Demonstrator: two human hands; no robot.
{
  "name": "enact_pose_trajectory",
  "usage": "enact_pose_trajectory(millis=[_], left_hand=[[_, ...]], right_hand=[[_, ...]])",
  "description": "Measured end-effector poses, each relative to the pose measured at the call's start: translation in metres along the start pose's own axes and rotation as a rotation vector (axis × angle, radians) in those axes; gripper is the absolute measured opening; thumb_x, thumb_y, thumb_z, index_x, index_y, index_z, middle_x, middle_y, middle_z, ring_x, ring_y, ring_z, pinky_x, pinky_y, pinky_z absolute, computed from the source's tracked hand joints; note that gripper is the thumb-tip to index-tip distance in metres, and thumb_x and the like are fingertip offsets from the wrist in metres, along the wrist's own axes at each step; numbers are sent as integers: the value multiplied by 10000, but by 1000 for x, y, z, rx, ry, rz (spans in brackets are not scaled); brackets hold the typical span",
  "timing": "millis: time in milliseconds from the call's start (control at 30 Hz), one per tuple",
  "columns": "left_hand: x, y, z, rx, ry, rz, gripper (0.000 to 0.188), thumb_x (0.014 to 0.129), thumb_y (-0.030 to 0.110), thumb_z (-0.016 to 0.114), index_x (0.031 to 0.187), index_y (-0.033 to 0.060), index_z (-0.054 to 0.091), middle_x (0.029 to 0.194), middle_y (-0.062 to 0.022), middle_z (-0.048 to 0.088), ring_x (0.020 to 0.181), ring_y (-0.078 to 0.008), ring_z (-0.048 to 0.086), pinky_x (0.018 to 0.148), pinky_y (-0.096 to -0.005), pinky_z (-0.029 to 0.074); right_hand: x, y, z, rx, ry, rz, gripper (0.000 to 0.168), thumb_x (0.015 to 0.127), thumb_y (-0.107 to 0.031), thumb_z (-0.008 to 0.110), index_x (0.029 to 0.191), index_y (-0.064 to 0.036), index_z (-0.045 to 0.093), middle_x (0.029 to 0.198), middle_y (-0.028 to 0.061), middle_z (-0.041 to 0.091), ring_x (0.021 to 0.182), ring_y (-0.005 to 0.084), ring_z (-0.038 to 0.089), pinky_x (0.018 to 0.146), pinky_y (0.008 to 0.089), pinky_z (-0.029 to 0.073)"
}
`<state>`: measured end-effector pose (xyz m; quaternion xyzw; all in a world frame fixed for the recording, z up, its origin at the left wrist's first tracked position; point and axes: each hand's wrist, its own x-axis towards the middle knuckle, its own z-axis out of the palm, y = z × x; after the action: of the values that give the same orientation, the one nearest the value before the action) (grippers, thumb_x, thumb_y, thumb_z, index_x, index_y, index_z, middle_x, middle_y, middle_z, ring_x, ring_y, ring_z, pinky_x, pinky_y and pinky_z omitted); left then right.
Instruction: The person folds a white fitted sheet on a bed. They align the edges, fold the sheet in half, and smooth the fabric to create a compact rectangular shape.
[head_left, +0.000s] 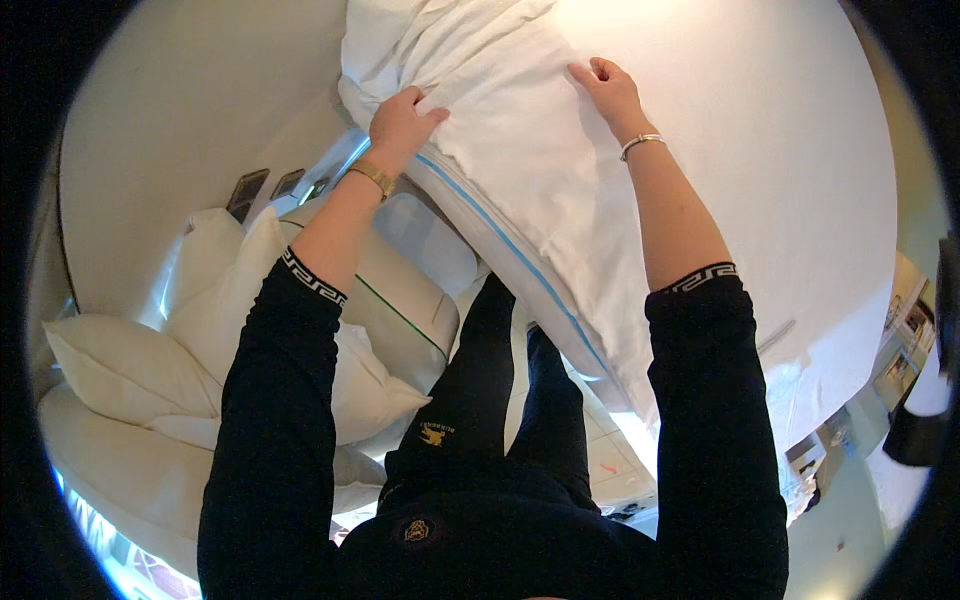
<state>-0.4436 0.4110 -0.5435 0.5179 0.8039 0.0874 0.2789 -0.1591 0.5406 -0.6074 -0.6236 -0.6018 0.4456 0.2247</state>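
Note:
A white bed sheet (517, 142) lies loosely over the mattress (491, 232), whose side has a blue trim line. It is wrinkled and bunched towards the headboard end. My left hand (401, 127) grips the sheet at the mattress edge, its thumb on top and the other fingers partly hidden. Over the sheet to the right is my right hand (611, 90), with its fingers curled and thumb and forefinger close together. Whether cloth is pinched there cannot be made out. The sheet hangs down along the near side of the bed.
A pale padded headboard (202, 105) rises at the upper left, with dark wall sockets (247, 191) beside it. Below stands a cream bedside cabinet (405, 300). White pillows (135, 367) are piled on a pale seat (120, 465) at left. Tiled floor (619, 457) shows by my legs.

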Motion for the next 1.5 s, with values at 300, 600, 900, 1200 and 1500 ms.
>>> enact_pose_trajectory(millis=[300,600,900,1200,1500], left_hand=[[66,9,-34,105,437,316,946,685,279,821,1431,99,267,1477,-240,339,1297,-399,399,1059,-428,380],[42,-21,-70,361,316,528,672,780,34,616,1397,177,391,1380,-199,430,1044,-359,589,845,-399,526],[29,21,-1,-571,-324,328,151,878,53,600,976,60,714,1062,-70,693,937,-194,633,908,-313,487],[10,71,-18,-875,-522,-20,555,845,389,748,1208,-6,607,1073,-70,651,1026,-151,612,866,-284,491],[47,32,-7,-416,-545,-58,357,821,284,681,995,-28,688,867,-70,690,750,-157,649,659,-319,528]], right_hand=[[10,-40,20,149,-375,177,495,757,-232,804,1154,18,644,1045,150,694,887,225,682,839,333,544],[-108,-122,-88,276,-716,-597,342,740,-102,760,1069,-31,698,992,71,718,884,217,682,839,344,535],[-28,-111,-35,5,-273,-465,401,779,-239,789,1136,-98,673,1024,99,697,868,236,678,811,367,545],[-24,-151,-26,8,-332,-529,347,756,-232,744,990,16,679,945,207,692,909,371,651,827,400,512],[-73,-82,8,-38,425,-681,418,786,-221,750,1157,-60,642,969,124,674,846,296,641,793,397,521]])
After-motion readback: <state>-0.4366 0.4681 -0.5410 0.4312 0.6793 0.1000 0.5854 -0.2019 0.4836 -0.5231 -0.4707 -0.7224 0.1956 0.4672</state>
